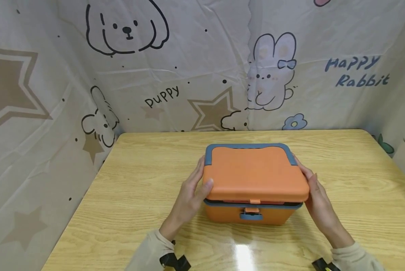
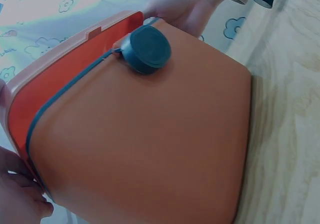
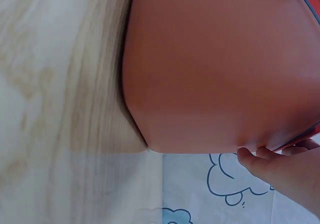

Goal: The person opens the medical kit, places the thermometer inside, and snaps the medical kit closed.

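An orange storage box (image 1: 250,216) with a blue rim stands on the table, its orange lid (image 1: 253,173) lifted a little at the front, leaving a dark gap. My left hand (image 1: 188,197) holds the lid's left side, thumb on the front corner. On the opposite side my right hand (image 1: 319,199) grips the lid's edge. Fingertips (image 3: 246,156) of that hand show beneath the lid in the right wrist view. A blue latch (image 2: 146,49) sticks out from the box's front. What lies inside the box is hidden.
The box rests on a wood-grain table (image 1: 148,180). A printed cloth (image 1: 202,67) with cartoon animals and stars hangs behind the table and along both sides. Black straps or devices (image 1: 175,261) are worn at the wrists.
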`<act>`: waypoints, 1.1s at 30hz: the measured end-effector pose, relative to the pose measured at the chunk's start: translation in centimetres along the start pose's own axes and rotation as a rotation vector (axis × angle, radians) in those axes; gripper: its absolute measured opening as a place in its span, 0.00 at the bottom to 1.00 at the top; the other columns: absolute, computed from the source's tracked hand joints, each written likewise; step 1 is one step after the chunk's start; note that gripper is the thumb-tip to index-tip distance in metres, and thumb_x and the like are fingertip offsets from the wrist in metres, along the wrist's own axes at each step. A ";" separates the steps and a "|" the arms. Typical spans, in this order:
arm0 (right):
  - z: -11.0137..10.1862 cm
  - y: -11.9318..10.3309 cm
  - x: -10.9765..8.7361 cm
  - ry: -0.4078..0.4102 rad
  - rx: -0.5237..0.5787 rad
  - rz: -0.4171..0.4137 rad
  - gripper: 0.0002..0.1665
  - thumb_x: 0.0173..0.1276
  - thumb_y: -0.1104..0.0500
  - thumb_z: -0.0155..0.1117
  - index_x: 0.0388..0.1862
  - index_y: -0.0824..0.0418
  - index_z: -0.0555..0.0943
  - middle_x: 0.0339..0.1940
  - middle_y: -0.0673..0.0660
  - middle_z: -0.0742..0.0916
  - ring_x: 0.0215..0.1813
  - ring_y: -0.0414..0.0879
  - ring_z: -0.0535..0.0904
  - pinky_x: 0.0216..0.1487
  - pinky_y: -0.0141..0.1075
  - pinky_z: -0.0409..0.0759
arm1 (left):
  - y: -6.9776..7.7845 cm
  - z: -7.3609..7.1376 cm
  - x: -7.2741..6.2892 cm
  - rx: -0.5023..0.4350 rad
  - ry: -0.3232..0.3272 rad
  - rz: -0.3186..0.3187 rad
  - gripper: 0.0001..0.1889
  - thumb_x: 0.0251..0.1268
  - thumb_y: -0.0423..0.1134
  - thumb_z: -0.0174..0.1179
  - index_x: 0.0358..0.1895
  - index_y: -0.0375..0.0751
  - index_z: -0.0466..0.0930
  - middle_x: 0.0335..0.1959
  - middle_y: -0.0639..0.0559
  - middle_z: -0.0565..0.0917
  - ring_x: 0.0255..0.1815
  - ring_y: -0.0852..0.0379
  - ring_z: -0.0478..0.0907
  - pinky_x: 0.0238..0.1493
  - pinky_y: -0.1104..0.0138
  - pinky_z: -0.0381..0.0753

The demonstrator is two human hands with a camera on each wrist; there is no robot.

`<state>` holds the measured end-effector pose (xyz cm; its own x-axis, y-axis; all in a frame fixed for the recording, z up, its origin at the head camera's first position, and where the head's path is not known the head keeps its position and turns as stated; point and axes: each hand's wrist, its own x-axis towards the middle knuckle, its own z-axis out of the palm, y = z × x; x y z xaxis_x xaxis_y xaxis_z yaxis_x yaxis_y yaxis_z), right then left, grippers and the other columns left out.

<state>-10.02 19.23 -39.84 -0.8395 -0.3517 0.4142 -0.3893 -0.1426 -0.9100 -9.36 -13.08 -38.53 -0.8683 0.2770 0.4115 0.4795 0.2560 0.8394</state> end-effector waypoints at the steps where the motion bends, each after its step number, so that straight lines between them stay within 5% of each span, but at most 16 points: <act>1: 0.0 0.1 0.0 0.005 0.008 -0.003 0.31 0.81 0.54 0.17 0.79 0.64 0.42 0.80 0.56 0.48 0.77 0.35 0.48 0.67 0.23 0.59 | 0.0 0.1 -0.1 0.005 0.002 -0.001 0.33 0.75 0.49 0.44 0.77 0.41 0.45 0.78 0.52 0.46 0.78 0.55 0.41 0.75 0.57 0.45; 13: 0.2 0.5 -0.1 -0.004 0.050 -0.091 0.29 0.81 0.61 0.18 0.78 0.67 0.43 0.80 0.56 0.49 0.76 0.37 0.52 0.67 0.24 0.60 | -0.3 0.4 -0.2 -0.006 -0.003 0.020 0.35 0.75 0.47 0.44 0.77 0.39 0.42 0.78 0.51 0.44 0.78 0.54 0.41 0.74 0.58 0.45; 33: 0.3 0.8 -0.5 0.042 0.034 0.011 0.30 0.81 0.58 0.20 0.79 0.61 0.43 0.80 0.54 0.49 0.75 0.36 0.54 0.66 0.24 0.61 | -1.4 1.2 -0.6 0.016 0.023 0.076 0.35 0.75 0.44 0.44 0.77 0.38 0.39 0.79 0.51 0.43 0.78 0.52 0.42 0.75 0.60 0.44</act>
<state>-9.79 19.02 -40.79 -0.8593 -0.3141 0.4037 -0.3674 -0.1702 -0.9144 -9.40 -12.48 -40.37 -0.8321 0.2752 0.4815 0.5456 0.2499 0.7999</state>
